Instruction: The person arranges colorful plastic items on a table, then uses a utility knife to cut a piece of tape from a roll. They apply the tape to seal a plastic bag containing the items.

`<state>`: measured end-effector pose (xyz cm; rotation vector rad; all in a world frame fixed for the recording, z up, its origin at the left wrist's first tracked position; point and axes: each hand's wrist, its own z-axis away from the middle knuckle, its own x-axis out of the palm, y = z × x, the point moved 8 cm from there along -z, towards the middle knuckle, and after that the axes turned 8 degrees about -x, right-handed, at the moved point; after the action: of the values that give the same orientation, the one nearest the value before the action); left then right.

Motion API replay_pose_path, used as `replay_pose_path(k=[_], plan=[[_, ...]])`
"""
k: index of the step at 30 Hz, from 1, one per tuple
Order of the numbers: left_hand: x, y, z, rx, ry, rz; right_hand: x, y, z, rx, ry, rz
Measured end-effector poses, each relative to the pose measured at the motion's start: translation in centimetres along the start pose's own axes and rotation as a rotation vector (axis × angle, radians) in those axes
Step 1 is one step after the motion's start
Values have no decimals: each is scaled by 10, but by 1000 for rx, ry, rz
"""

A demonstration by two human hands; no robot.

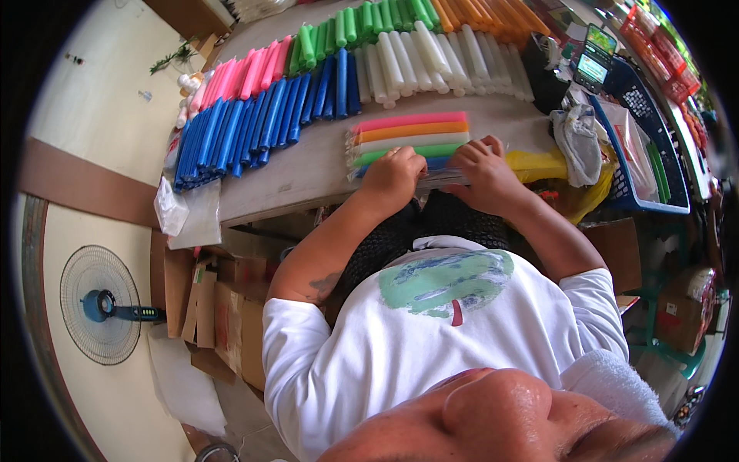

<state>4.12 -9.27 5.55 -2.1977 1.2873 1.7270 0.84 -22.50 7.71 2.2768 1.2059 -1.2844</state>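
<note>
A flat pack of candles (412,145) in clear plastic lies near the table's front edge, with pink, orange, white, green and blue candles side by side. My left hand (394,175) is closed at the pack's near edge, fingers curled and pinching the plastic by the blue candle. Over the near right corner, my right hand (486,171) bends its fingers around the pack's end, with the thumb at the near edge. Both hands partly cover the blue candle.
Behind the pack lie rows of blue candles (254,127), pink candles (242,73), green candles (362,25), white candles (439,61) and orange candles (489,15). At right are a yellow plastic bag (539,163), grey cloth (576,142), blue basket (654,202) and phone (594,58). Cardboard boxes (239,323) stand below.
</note>
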Motion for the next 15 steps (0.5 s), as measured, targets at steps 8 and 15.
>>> replay_pose_path(k=[8,15], plan=[[-12,20,5,170,205,-31,24,17,6,58,-83,10],[-12,10,-4,63,181,160,22,22,8,76,-98,17]])
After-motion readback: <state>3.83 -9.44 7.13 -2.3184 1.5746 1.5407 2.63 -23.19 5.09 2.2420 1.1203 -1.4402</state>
